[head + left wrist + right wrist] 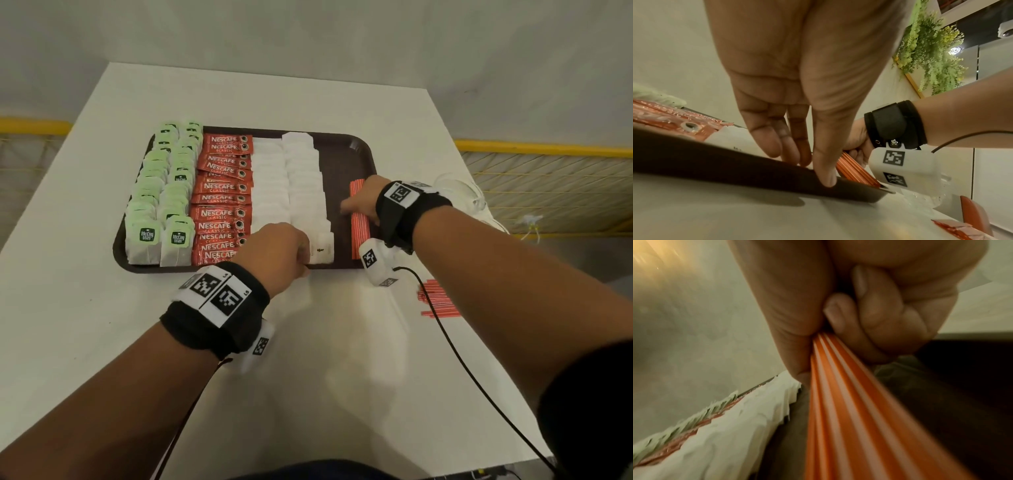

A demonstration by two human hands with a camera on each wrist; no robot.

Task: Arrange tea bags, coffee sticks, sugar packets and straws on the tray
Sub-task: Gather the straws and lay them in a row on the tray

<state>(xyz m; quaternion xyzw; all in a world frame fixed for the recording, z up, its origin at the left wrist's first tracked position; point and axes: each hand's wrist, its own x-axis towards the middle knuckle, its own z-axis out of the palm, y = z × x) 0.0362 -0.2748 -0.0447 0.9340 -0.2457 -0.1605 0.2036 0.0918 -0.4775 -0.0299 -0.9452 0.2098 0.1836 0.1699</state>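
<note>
Loose straws (434, 298): scattered on the white tabletop (308, 359), near right.
Left hand (279, 253): thumb pressed on the brown tray (346, 164) near rim, fingers (766, 142) relaxed, nothing held.
Right hand (363, 198): fingers curled around an orange straw bundle (359, 222) at the tray's right side.
Sugar packets (301, 185), Nescafé coffee sticks (221, 198), tea bags (161, 202): rowed on the tray.

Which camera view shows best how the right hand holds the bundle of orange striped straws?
The right wrist view: the right hand curls its fingers around the bundle of orange striped straws, close up. The head view shows only the hand's back over the straws on the brown tray. The left wrist view shows them small and partly hidden.
</note>
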